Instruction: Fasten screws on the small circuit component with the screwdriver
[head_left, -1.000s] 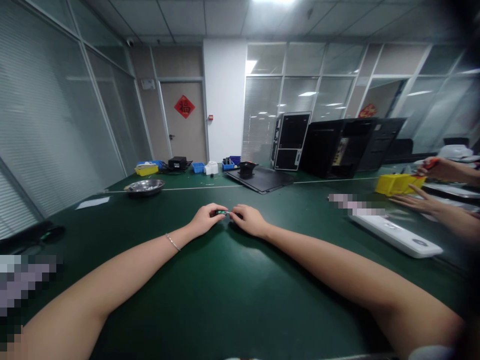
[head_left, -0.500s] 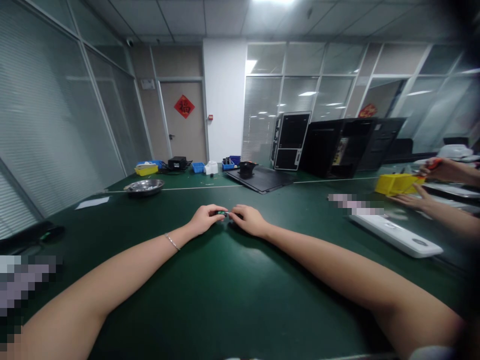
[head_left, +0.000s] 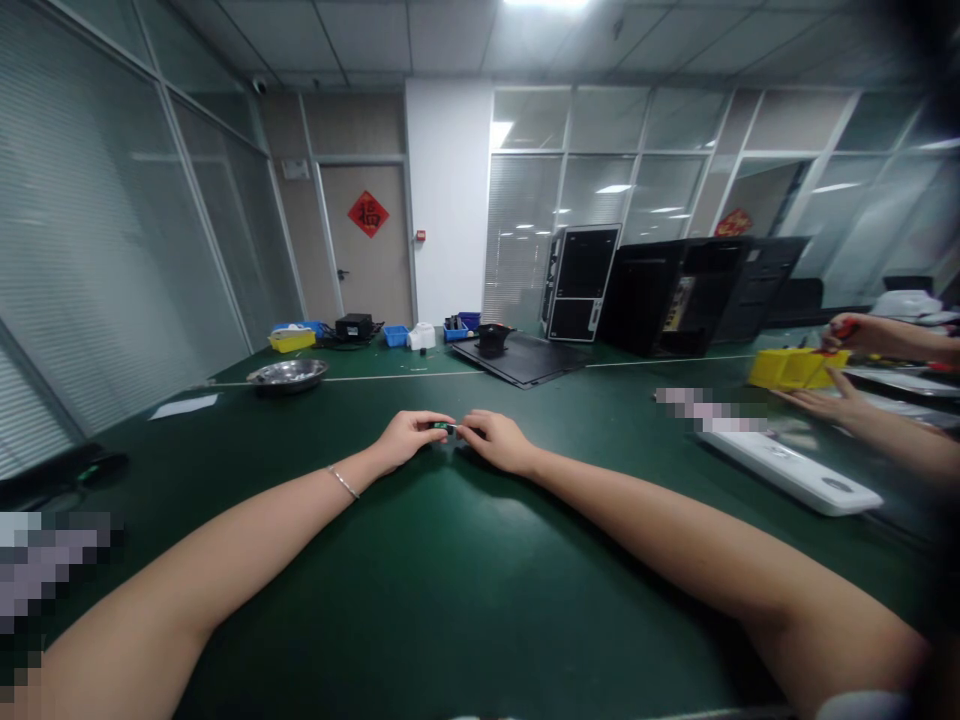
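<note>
Left hand [head_left: 409,441]: gripping one end of small dark part [head_left: 446,428], perhaps a circuit board, too small to be sure | part: between both hands, over green table [head_left: 480,590] | right hand [head_left: 497,442]: gripping its other end

Small green-black component [head_left: 445,427], pinched

On the green counter [head_left: 480,600], a steel bowl [head_left: 287,375] stands at left, a yellow plastic bin [head_left: 796,368] at right, and black computer cases [head_left: 667,298] stand beyond the far end.
</note>
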